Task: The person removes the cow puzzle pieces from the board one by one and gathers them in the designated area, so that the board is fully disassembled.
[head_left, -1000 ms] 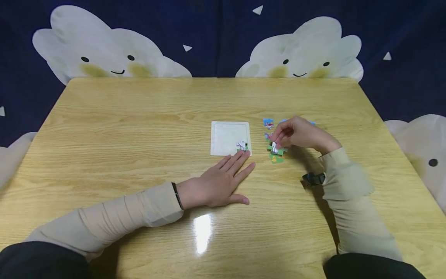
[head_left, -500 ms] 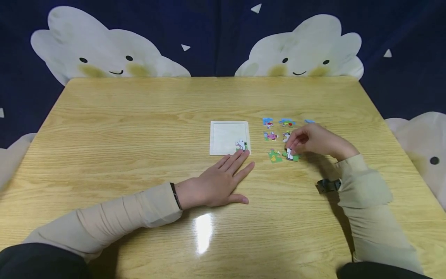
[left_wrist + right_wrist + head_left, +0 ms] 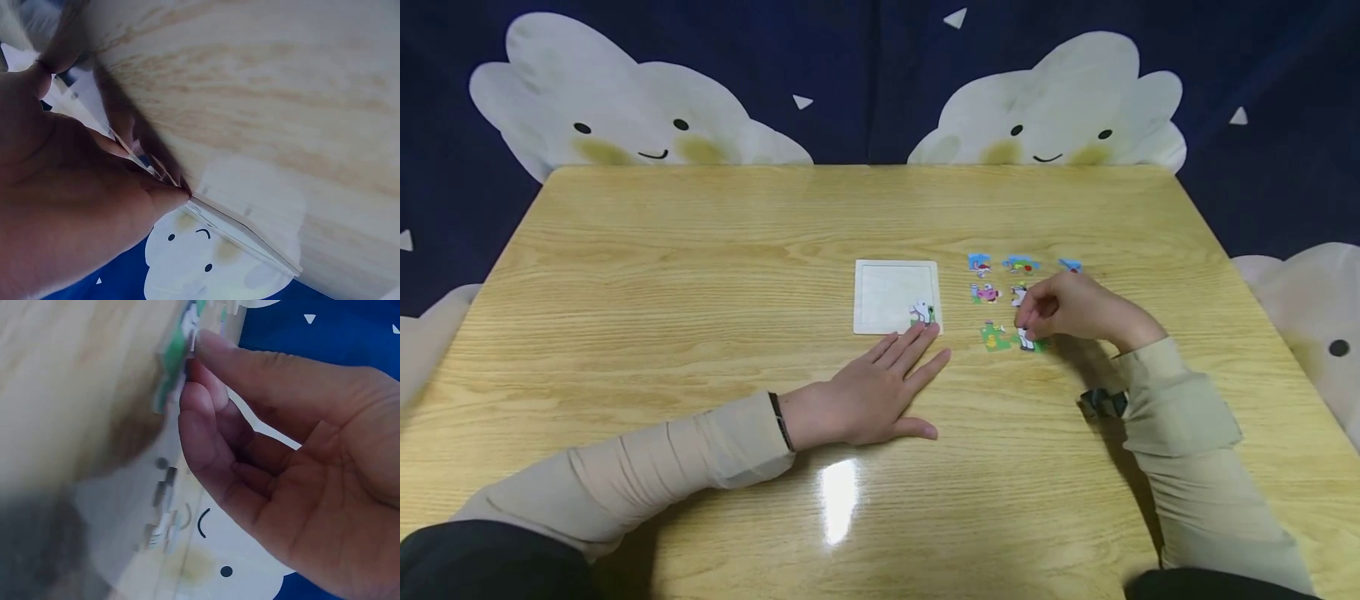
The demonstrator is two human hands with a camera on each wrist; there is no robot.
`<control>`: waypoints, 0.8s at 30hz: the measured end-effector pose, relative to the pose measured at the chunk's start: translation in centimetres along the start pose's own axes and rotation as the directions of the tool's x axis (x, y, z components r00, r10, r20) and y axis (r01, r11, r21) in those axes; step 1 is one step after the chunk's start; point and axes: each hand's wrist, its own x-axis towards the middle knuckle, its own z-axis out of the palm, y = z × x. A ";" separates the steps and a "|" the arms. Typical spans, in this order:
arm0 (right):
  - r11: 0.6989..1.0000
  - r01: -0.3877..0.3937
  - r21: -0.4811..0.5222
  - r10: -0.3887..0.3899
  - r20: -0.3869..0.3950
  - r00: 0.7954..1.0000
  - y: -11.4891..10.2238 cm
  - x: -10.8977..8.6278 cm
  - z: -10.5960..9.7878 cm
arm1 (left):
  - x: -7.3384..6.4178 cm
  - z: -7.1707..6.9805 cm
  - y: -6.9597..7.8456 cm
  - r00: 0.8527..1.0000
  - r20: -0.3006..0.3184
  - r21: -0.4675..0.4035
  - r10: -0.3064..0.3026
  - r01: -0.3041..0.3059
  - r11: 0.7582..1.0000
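A square white puzzle tray (image 3: 880,298) lies on the table, with one jigsaw piece (image 3: 922,311) showing an elephant in its lower right corner. My left hand (image 3: 874,396) is spread out with straight fingers, its fingertips resting on the tray's near edge. In the left wrist view, the left hand (image 3: 81,194) reaches along the tray's thin edge (image 3: 244,234). To the tray's right, my right hand (image 3: 1082,308) pinches a green and white puzzle piece (image 3: 1027,339) at table level. In the right wrist view, thumb and curled fingers meet beside that puzzle piece (image 3: 177,356).
Other loose pieces lie around the right hand: a green piece (image 3: 995,337) with a yellow duck, a pink one (image 3: 985,292), and blue-topped ones (image 3: 979,264) along the far row. A dark blue curtain with clouds (image 3: 1045,108) hangs behind the table.
My right hand has moved right with the green and white piece, from over the duck piece to beside it, lowering it slightly. The left hand stays in place.
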 end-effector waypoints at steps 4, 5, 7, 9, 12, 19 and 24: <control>1.000 0.012 0.010 -0.012 -0.014 1.000 -0.6 0.1 -0.1 | -0.1 0.0 0.0 1.000 -0.004 -0.009 0.004 -0.004 1.000; 1.000 0.015 0.013 -0.015 -0.016 1.000 -0.9 0.3 -0.1 | -0.1 0.0 0.0 1.000 -0.007 -0.013 0.004 -0.004 1.000; 0.999 0.027 0.031 -0.026 -0.015 1.000 -1.5 0.8 0.0 | -0.2 0.1 0.0 1.000 -0.010 -0.019 0.004 -0.004 1.000; 0.998 0.046 0.043 -0.045 -0.016 0.999 -2.3 1.4 0.2 | -0.1 0.1 0.0 1.000 -0.015 -0.027 0.005 -0.006 1.000; 0.995 0.079 0.064 -0.078 -0.015 0.997 -3.2 2.6 0.6 | 0.0 0.2 -0.1 1.000 -0.016 -0.027 0.009 -0.010 1.000; 0.991 0.065 0.114 -0.064 -0.007 0.998 -6.0 6.1 2.3 | -0.2 0.1 -0.1 1.000 -0.014 -0.023 0.010 -0.010 1.000; 0.993 0.032 0.112 -0.028 -0.035 0.999 -7.1 7.9 3.2 | -0.2 0.0 0.0 1.000 -0.023 -0.011 0.010 -0.010 1.000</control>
